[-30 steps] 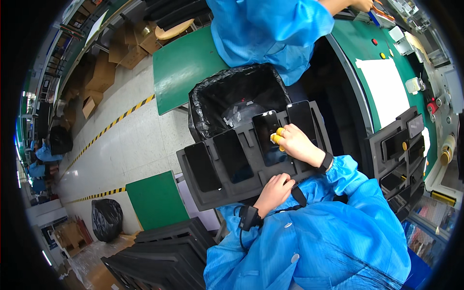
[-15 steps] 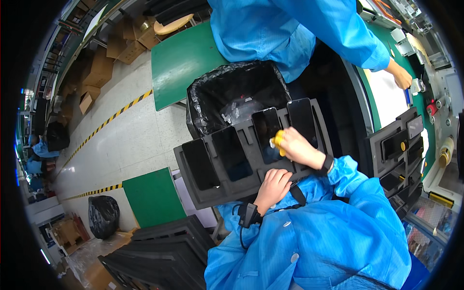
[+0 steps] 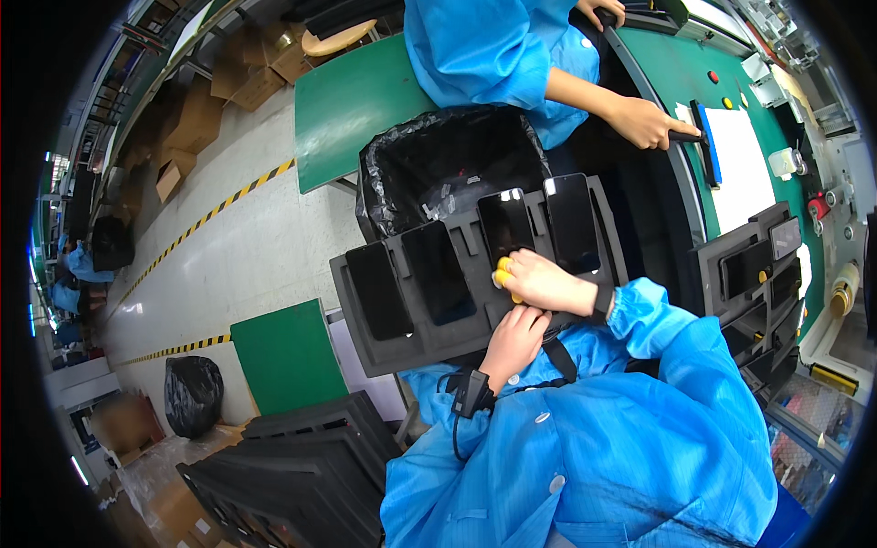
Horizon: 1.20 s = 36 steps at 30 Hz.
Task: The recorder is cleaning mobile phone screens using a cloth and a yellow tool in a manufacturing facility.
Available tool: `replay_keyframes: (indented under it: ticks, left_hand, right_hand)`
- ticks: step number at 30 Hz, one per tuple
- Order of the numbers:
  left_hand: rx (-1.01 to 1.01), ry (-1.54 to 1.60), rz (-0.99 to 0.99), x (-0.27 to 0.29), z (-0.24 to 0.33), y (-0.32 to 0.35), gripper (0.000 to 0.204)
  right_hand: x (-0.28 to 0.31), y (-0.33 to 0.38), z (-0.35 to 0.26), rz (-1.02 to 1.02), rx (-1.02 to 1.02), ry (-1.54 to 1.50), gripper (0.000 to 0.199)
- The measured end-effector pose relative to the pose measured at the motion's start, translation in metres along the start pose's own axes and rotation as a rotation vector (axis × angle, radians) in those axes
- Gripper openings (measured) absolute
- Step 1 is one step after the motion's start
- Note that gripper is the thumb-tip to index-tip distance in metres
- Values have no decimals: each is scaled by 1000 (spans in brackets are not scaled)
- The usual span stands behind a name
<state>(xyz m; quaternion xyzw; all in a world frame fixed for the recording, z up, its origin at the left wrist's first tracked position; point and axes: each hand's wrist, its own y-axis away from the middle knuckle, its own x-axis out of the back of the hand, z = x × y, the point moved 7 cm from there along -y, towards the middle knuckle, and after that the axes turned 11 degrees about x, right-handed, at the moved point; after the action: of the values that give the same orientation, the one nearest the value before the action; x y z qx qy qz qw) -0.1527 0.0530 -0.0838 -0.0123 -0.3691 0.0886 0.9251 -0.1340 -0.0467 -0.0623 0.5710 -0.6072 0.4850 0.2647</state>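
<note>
A dark grey tray (image 3: pixel 429 348) lies across my lap, with several black smartphones standing in its slots. My right hand (image 3: pixel 551 283) is closed over the near end of the third phone (image 3: pixel 505 219) from the left. Yellow covers or pieces show at its fingertips; whatever is pinched there is hidden. Close beside it, my left hand (image 3: pixel 516 347) has its fingers bent over the tray's near edge. To the right stands another phone (image 3: pixel 573 224), while two more phones, one at far left (image 3: pixel 379 290) and one beside it (image 3: pixel 438 274), lie untouched.
A bin lined with a black bag (image 3: pixel 384 173) stands just beyond the tray. Past it, a co-worker's hand (image 3: pixel 639 121) points at a black-and-blue strip on the green bench (image 3: pixel 658 59). More trays are stacked at lower left (image 3: pixel 292 466) and right (image 3: pixel 713 251).
My right hand has slid down the third phone toward the tray's near edge, closer to my left hand. The co-worker's arm has shifted, and a black-and-blue strip now shows by that hand.
</note>
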Motion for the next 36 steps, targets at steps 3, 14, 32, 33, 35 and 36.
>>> replay_keyframes:
  ticks: [3, 14, 32, 33, 35, 36]
  left_hand:
    - [-14, -8, 7, 2, 3, -1, 30]
    - [-34, 8, 65, 7, 4, 1, 28]
    - [6, 23, 50, 10, 1, 2, 30]
    - [13, 15, 46, 9, 2, 2, 30]
    - [16, 18, 46, 8, 2, 2, 30]
    - [12, 22, 42, 7, 3, 1, 30]
  right_hand:
    - [16, -32, 39, 44, 34, 244, 17]
    - [-4, 3, -6, -119, 119, 45, 19]
    - [5, 19, 4, -153, 37, -32, 24]
    - [11, 9, 14, -58, 84, 62, 23]
    - [26, -19, 43, 41, 13, 112, 20]
    - [30, -32, 64, 81, 18, 179, 20]
